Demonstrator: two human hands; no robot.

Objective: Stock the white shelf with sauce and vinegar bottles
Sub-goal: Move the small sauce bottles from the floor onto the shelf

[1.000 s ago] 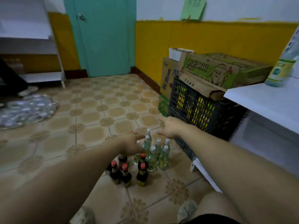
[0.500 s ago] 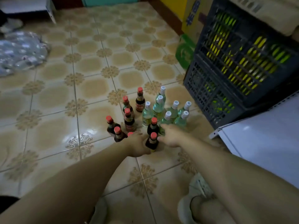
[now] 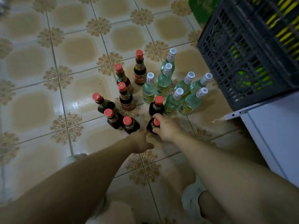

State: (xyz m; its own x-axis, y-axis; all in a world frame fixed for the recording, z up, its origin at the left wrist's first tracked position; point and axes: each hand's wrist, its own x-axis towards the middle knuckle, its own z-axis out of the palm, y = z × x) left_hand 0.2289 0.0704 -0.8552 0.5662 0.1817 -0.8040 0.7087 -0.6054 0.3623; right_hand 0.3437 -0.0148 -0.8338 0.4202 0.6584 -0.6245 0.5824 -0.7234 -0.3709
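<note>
The right hand (image 3: 166, 128) is down among the bottles, its grip curled round the neck of the nearest sauce bottle (image 3: 152, 126), just under the red cap. I'd call that a sensible hold: the neck is the narrow part, and it is the only part standing proud of the neighbours. That bottle is standing upright on the floor (image 3: 40, 62), farther out from the dark crate (image 3: 247, 54) than the pale ones.

The left hand (image 3: 140, 141) is pointing its fingers at the same bottle's base. From here I cannot tell whether that grip is holding anything or only steadying.

The other sauce bottles (image 3: 125, 97), dark with red caps, are standing in a loose bunch well out from the crate. The vinegar bottles (image 3: 165, 81), clear green with white caps, are crowding close together between them and the crate. Sorted by kind like that, each sort can be lifted in turn, I reckon.

The white shelf (image 3: 275, 135) is waiting just beside the crate, on the person's side of it, and no bottle is showing on the part in view. The floor is glossy patterned tile, catching the light, hard under glass if one tips over. The person is crouching low, one pale slipper (image 3: 192, 199) peeping out beneath the right arm.
</note>
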